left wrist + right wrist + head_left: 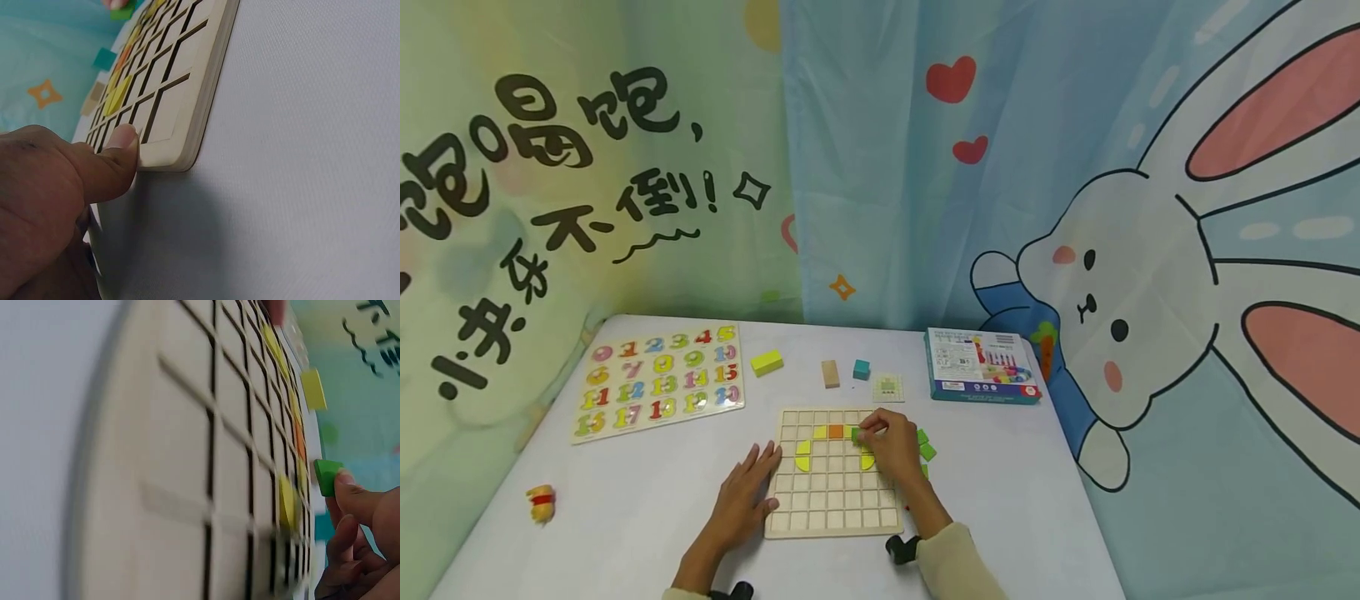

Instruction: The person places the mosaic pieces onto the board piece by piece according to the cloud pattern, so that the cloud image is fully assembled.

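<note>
The wooden grid board (pixel 833 472) lies flat on the desk (pixel 625 500), roughly square, its edges running 12 to 6 o'clock in the head view, near the desk's front edge. A few coloured pieces sit in its upper rows: an orange square (pixel 836 431) with yellow pieces either side, and yellow curved pieces below them.

The right forearm comes in from 5 o'clock and reaches over the board's right side. The right hand (pixel 891 443) has its fingers curled, pinching a small green piece (pixel 326 476) at the fingertips, just above the board's top row at about 1 o'clock of the board's centre. The piece is tilted; its long axis is too small to tell.

The left forearm enters from 7 o'clock. The left hand (pixel 747 493) lies flat with its fingers straight and spread, resting against the board's left edge at 9 o'clock; the thumb (pixel 119 150) presses on the board's rim near a corner.

More green pieces (pixel 927 446) lie just right of the board.
</note>
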A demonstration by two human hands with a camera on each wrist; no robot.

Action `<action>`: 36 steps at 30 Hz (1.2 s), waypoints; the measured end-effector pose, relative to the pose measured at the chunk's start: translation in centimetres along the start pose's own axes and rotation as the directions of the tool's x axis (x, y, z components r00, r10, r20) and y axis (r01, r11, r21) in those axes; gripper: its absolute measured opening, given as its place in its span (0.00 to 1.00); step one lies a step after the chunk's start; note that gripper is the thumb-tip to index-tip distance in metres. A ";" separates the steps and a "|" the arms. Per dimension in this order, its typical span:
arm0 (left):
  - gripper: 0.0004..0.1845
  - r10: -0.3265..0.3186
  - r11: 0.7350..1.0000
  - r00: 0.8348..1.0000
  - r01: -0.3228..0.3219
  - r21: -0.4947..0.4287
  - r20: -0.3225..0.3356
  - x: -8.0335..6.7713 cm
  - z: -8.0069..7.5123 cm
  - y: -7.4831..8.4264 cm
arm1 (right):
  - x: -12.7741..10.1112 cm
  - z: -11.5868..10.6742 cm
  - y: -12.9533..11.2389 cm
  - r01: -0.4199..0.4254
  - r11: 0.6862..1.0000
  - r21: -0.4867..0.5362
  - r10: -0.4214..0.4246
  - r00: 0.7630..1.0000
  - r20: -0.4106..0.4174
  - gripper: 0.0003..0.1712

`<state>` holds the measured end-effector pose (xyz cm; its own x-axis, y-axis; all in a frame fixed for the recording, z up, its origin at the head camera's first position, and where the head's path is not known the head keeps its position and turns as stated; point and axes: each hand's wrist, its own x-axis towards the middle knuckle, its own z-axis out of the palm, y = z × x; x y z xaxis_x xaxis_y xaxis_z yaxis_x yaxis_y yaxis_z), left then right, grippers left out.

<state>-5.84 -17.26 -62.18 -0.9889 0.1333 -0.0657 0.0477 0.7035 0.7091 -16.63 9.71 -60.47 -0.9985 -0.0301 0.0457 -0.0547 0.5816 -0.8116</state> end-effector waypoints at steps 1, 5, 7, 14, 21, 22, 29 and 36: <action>0.45 0.005 1.000 1.000 -0.005 -0.003 -0.003 0.0 0.0 0.0 | -0.2 0.6 -0.3 0.007 1.000 0.000 -0.007 1.000 0.019 0.05; 0.45 0.025 1.000 0.999 -0.025 -0.009 -0.020 0.0 0.0 -0.1 | -0.9 2.6 -1.7 0.019 1.000 -0.018 -0.017 0.998 0.067 0.06; 0.45 0.031 0.999 0.999 -0.031 -0.010 -0.028 0.1 0.1 -0.1 | -1.2 3.4 -2.3 0.021 0.999 -0.038 -0.018 0.997 0.076 0.06; 0.44 0.033 0.999 0.999 -0.033 0.009 -0.026 0.2 0.2 -0.1 | -1.3 5.5 -3.6 0.050 0.988 -0.144 -0.042 0.997 0.057 0.07; 0.44 0.025 1.000 0.999 -0.025 0.016 -0.029 0.0 0.3 -0.2 | -1.2 5.9 -3.7 0.051 0.977 -0.205 -0.042 0.998 0.049 0.09; 0.44 0.025 1.000 0.999 -0.025 0.017 -0.030 0.1 0.3 -0.3 | -1.2 5.9 -3.8 0.049 0.977 -0.206 -0.038 0.998 0.054 0.09; 0.45 0.012 1.000 1.000 -0.012 0.022 -0.018 0.1 0.4 -0.3 | -1.4 4.7 -3.8 0.064 0.982 -0.178 -0.046 0.993 0.108 0.07; 0.44 0.019 0.999 0.999 -0.018 0.026 -0.028 0.0 0.3 -0.2 | -1.6 2.2 -1.9 0.080 0.992 -0.096 -0.077 0.996 0.033 0.10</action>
<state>-5.76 -17.18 -62.53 -0.9914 0.1267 -0.0324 0.0693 0.7191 0.6914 -14.95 6.87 -60.25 -0.9909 -0.1015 0.0889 -0.1338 0.6524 -0.7460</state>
